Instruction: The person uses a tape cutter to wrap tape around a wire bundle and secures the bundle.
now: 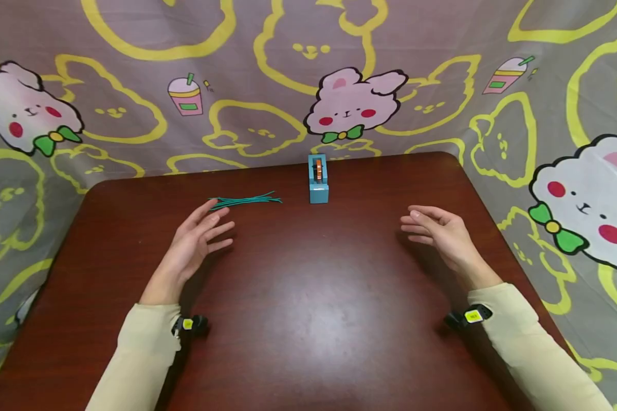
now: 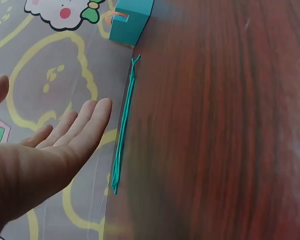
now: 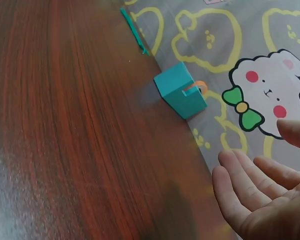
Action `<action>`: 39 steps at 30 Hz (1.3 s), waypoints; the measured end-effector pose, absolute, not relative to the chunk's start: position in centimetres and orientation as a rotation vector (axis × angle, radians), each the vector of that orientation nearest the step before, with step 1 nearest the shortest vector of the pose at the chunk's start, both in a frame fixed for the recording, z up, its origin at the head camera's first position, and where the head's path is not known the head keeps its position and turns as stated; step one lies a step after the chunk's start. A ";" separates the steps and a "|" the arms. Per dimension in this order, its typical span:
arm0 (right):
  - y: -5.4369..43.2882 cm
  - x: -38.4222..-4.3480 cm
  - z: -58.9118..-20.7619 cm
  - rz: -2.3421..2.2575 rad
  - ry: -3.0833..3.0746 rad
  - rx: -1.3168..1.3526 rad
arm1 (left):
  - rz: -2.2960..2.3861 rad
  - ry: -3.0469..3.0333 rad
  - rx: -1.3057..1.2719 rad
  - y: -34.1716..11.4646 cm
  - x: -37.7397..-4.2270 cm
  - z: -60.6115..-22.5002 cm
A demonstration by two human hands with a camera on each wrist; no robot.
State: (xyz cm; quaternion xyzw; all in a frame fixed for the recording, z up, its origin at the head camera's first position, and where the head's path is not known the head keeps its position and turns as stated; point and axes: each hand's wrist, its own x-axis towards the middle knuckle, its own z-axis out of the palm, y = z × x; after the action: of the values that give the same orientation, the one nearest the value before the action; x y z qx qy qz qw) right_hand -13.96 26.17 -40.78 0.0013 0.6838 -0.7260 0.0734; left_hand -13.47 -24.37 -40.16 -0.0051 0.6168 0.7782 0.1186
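My left hand (image 1: 197, 237) hovers over the left part of the table with its fingers spread and relaxed, holding nothing. Just beyond its fingertips lies a thin bundle of several green strings (image 1: 247, 200), also seen along the table edge in the left wrist view (image 2: 122, 130). On the right side my right hand (image 1: 439, 234) is held up with loosely extended fingers and an empty palm. Between the hands, at the far edge, stands a teal tape dispenser (image 1: 319, 193) with an orange roll of tape (image 1: 318, 169) in it. Neither hand touches it.
The dark reddish-brown wooden table (image 1: 308, 297) has rounded far corners and reflects light near its middle. A grey curtain (image 1: 267, 68) with yellow outlines and cartoon animals hangs right behind the far edge and along both sides. A small camera is strapped on each wrist.
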 end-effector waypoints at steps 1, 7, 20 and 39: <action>26.0 -14.0 -40.8 -2.183 2.044 -0.010 | 2.274 1.809 -0.008 -24.2 -13.6 -40.2; 25.9 -14.3 -40.8 -2.186 2.026 -0.011 | 2.264 1.796 -0.008 -23.0 -14.6 -40.2; 25.3 -15.1 -40.6 -2.171 1.951 0.092 | 2.230 1.779 -0.057 -20.1 -16.5 -40.1; 22.8 -16.9 -40.3 -2.180 1.911 0.114 | 2.225 1.812 -0.025 -15.9 -19.3 -40.2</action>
State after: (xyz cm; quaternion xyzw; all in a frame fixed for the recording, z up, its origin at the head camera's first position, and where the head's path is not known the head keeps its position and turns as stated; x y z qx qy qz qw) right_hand -16.91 22.78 -40.30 0.0392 0.6541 -0.7459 0.1199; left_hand -19.27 -15.87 -40.17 -0.0085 0.6256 0.7682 0.1357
